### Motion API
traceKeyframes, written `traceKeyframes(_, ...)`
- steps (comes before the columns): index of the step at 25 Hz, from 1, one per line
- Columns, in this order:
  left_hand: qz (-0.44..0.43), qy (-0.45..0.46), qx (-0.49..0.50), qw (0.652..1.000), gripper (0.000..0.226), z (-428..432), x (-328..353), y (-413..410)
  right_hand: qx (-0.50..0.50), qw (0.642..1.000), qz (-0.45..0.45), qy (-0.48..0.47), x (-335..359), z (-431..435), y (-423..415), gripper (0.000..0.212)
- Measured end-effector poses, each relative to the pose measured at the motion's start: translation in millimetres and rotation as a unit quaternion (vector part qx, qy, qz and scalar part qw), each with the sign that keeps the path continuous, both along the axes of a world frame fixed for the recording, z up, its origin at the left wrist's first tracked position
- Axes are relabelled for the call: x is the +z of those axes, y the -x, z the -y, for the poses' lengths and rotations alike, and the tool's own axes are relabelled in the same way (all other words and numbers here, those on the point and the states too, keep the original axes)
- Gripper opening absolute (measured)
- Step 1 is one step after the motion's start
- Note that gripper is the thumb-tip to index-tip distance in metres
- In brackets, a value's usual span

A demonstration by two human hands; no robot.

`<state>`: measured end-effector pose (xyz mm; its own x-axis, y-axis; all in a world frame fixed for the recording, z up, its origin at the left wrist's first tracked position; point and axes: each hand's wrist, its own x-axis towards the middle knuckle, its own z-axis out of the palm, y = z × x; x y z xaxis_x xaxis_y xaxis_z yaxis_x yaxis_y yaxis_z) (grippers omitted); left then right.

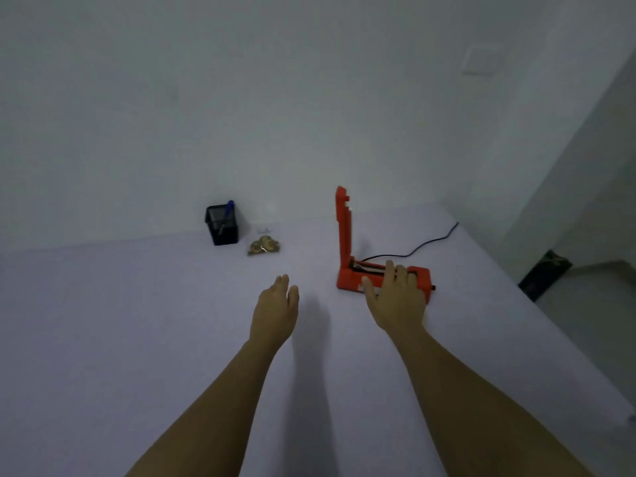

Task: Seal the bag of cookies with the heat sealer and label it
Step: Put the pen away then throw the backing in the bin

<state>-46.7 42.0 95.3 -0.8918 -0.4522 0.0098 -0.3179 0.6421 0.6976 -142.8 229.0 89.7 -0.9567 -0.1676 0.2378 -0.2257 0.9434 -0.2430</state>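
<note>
Nearest, your left hand [275,301] hovered open and empty; your right hand [395,294] lay flat, gripping nothing, on the heat sealer [345,242] at 1 o'clock. Its arm stood raised, so a hot strip might burn you. The bag of cookies [264,245] lay beyond, at 12 o'clock.

No readable txt anywhere in frame right now. On the heat sealer [345,232], centre-right, there's a pale strip [370,289] on the base front. It's too blurred to read & partly under the right hand [395,297]. The small white bit [263,229] behind the bag of cookies [264,245], mid-frame, is too small to make out any print. Nothing legible on the pen holder [222,225] or on the wall plate [481,60], upper right.
</note>
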Motion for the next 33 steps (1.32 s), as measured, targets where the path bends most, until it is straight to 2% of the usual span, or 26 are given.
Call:
traceKeyframes(4,0.050,-0.042,-0.001,0.998,0.046,-29.6,-24.4,93.6,-0.048,0.997,0.057,0.000,-42.9,-56.1,70.0,0.080)
traceKeyframes(6,0.081,-0.077,0.003,0.994,0.051,-37.0,-37.2,124.2,-0.105,0.985,0.135,0.007,-63.0,-77.3,86.8,0.087)
traceKeyframes(9,0.065,-0.100,-0.007,0.993,0.058,-45.4,-50.3,150.6,-0.139,0.960,0.240,0.045,-97.2,-92.5,102.4,0.070)
traceKeyframes(11,0.029,-0.116,-0.013,0.993,0.054,-51.5,-55.4,157.4,-0.132,0.954,0.236,0.128,-112.6,-89.1,110.3,0.059)
traceKeyframes(13,0.019,-0.157,-0.019,0.987,0.055,-55.0,-63.6,164.5,-0.139,0.952,0.216,0.167,-122.1,-83.1,124.6,0.054)
traceKeyframes(15,0.036,-0.184,-0.031,0.982,0.060,-51.8,-74.7,176.1,-0.130,0.956,0.198,0.172,-125.3,-75.2,143.6,0.053)
traceKeyframes(17,0.044,-0.174,-0.033,0.983,0.056,-45.5,-84.2,195.0,-0.106,0.962,0.182,0.174,-130.0,-67.3,168.2,0.053)
traceKeyframes(21,-0.009,-0.140,0.020,0.990,0.036,-29.6,-87.1,243.1,-0.058,0.968,0.163,0.182,-137.2,-40.8,231.5,0.055)
traceKeyframes(26,-0.030,-0.121,0.042,0.991,0.032,14.7,-85.7,311.9,-0.010,0.968,0.162,0.191,-140.4,1.1,310.6,0.053)
traceKeyframes(33,-0.028,-0.139,0.072,0.987,0.029,38.0,-88.1,356.7,0.018,0.973,0.151,0.174,-147.0,22.9,366.2,0.058)
